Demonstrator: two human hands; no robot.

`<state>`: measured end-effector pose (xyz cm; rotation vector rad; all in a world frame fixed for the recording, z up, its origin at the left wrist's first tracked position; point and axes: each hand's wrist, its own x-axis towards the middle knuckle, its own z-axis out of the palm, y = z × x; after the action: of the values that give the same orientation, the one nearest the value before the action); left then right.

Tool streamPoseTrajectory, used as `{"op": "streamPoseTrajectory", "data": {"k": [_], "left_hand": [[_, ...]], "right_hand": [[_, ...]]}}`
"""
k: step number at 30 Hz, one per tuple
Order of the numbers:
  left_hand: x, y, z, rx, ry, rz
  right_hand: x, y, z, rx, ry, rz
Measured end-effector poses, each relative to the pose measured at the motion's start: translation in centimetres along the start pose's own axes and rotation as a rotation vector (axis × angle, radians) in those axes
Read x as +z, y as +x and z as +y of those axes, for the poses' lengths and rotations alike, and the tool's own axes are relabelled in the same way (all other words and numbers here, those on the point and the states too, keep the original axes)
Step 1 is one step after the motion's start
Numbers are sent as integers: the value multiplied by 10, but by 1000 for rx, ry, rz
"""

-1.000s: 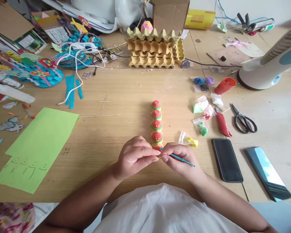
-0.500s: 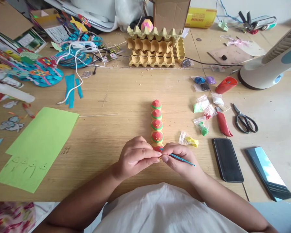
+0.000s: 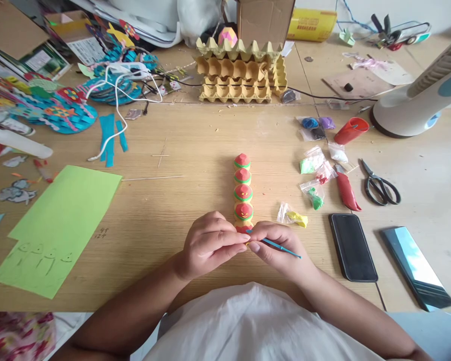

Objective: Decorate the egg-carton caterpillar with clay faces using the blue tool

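Note:
A row of egg-carton cups [image 3: 243, 192] stands in front of me, topped with red clay and ringed in green. Small yellow bits form face-like marks on some of them. My left hand [image 3: 215, 245] is closed in a pinch at the near end of the row, thumb and fingertips meeting my right hand's. A tiny piece of yellow clay [image 3: 247, 244] shows between the fingertips. In my right hand [image 3: 280, 245] lies a thin blue modelling tool [image 3: 281, 247], slanting across the fingers. The nearest red cup is partly hidden behind the hands.
Right of the row lie bagged yellow clay [image 3: 296, 218], other clay bags [image 3: 311, 160], scissors [image 3: 381, 183] and a black phone [image 3: 353, 248]. Green paper [image 3: 63, 225] with drawn faces is at left. Egg cartons [image 3: 235, 93] stand at the back.
Both hands stay almost in place over the near cup, with only a slight shift of the fingertips and the blue tool. Nothing else has moved.

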<state>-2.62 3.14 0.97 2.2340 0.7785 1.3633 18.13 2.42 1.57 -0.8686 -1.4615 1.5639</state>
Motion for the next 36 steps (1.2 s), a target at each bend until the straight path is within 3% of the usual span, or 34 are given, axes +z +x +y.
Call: {"op": "streamPoseTrajectory", "data": {"k": [36], "left_hand": [[1,0,1,-24,-19,6]], "right_hand": [[2,-2,4,32,40,12]]}}
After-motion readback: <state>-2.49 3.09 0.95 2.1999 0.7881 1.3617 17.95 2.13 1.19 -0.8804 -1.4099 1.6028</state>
